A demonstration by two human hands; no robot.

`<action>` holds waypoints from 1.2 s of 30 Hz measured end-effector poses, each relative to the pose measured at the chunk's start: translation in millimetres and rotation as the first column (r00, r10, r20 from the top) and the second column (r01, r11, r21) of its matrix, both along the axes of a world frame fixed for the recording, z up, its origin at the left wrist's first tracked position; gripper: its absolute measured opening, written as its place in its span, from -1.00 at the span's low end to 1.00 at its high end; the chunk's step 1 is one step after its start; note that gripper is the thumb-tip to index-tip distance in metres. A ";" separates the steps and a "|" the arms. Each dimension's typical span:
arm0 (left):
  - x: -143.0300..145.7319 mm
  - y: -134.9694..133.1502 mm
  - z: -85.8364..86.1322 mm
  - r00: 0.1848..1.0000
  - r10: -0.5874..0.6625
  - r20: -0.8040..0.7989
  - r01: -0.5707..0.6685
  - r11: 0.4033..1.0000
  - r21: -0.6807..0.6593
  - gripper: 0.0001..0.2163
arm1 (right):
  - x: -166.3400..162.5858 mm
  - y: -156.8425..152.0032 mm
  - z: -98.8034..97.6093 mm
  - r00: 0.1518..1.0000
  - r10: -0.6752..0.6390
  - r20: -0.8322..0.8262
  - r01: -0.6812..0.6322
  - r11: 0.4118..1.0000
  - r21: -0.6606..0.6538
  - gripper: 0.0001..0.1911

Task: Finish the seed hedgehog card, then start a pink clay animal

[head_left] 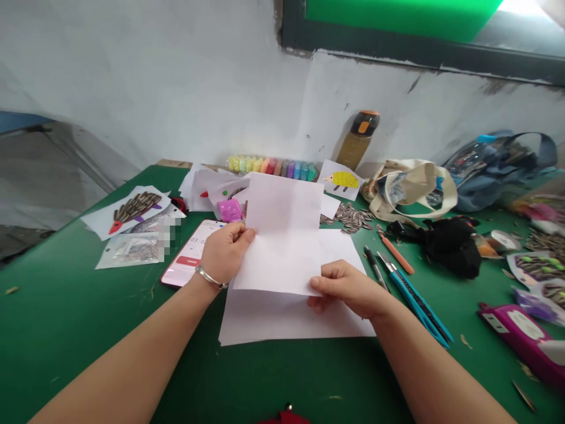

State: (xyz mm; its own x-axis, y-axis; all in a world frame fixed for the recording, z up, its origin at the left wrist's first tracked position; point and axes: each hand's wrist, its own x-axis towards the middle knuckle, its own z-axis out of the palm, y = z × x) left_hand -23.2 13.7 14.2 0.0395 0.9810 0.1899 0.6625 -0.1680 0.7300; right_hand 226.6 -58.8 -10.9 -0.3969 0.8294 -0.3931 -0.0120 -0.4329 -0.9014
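A blank white sheet of paper [282, 235] is held up between my two hands, tilted toward me, with a faint crease across its middle. My left hand [227, 247] pinches its left edge between thumb and fingers; a silver bangle circles that wrist. At the lower right corner my right hand [342, 288] grips the sheet, thumb on top and fingers behind. Beneath it a stack of white paper [282, 324] lies flat on the green table [189, 377]. A lit phone [185, 259] rests by my left wrist.
Right of the paper lie a pen [375, 268], blue scissors [415, 303], an orange tool [397, 252] and a pile of striped seeds [351, 218]. Seed-covered hedgehog art [135, 212] sits left. Coloured clay packs [273, 168], a bottle [357, 141] and bags [412, 188] line the wall.
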 end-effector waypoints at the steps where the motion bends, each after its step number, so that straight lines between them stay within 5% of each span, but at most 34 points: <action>1: 0.5 -0.6 1.0 1.000 -0.012 0.003 0.012 1.000 0.010 -0.76 | -0.1 1.0 -0.7 0.998 -0.060 -0.013 0.060 0.998 0.014 -0.66; 7: 9.6 -7.2 1.1 0.968 -0.123 0.219 0.150 0.983 -0.109 -0.72 | -6.4 3.4 -5.0 0.935 -0.319 -0.153 0.320 0.947 -0.022 -0.68; 13: 15.5 -8.2 -9.9 0.748 -0.076 0.660 0.423 0.820 -0.385 -0.54 | -4.8 6.2 -8.6 0.891 -0.408 -0.200 0.413 0.911 -0.017 -0.68; 22: 7.8 -3.4 -3.8 0.842 -0.086 0.533 0.404 0.754 -0.517 -0.70 | -1.7 7.8 -3.2 0.878 -0.409 -0.250 0.428 0.903 0.027 -0.67; 31: 2.4 -1.3 1.0 0.876 -0.341 0.340 0.478 0.708 -0.519 -0.66 | 11.4 15.3 1.8 0.753 -0.605 -0.259 0.629 0.777 0.011 -0.66; 36: -7.9 4.5 5.4 0.884 -0.415 0.216 0.464 0.718 -0.519 -0.63 | 17.4 17.7 -2.4 0.769 -0.598 -0.226 0.616 0.787 0.013 -0.69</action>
State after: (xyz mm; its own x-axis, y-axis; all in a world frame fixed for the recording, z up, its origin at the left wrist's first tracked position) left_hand -31.2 18.2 19.6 0.5014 0.7939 -0.3439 0.5521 0.0124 0.8337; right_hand 244.0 -41.1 -13.3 0.1391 0.9491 -0.2825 -0.4291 -0.1994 -0.8810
